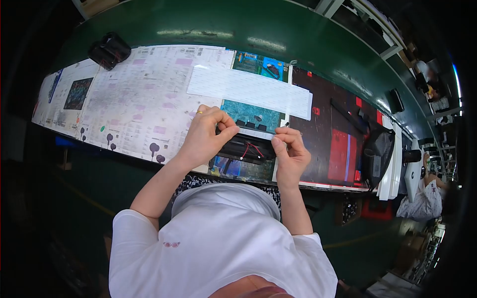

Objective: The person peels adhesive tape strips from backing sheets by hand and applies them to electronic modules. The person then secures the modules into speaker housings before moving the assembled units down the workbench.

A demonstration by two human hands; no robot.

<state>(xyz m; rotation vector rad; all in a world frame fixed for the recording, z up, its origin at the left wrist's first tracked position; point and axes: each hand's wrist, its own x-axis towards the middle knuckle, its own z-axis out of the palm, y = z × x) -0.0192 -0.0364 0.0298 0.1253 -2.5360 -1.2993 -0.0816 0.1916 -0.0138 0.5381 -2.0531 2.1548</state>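
A bag (377, 151) (black, mesh-sided) lies beside white strips (394, 166).

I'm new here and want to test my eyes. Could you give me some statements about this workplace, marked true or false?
1. The left hand wears a ring. True.
2. The red wires lie right of the right hand. False: they lie between both hands.
3. White sheets lie beyond the hands. True.
4. The person's shirt is black. False: it is white.
5. A black bag lies toward the right. True.
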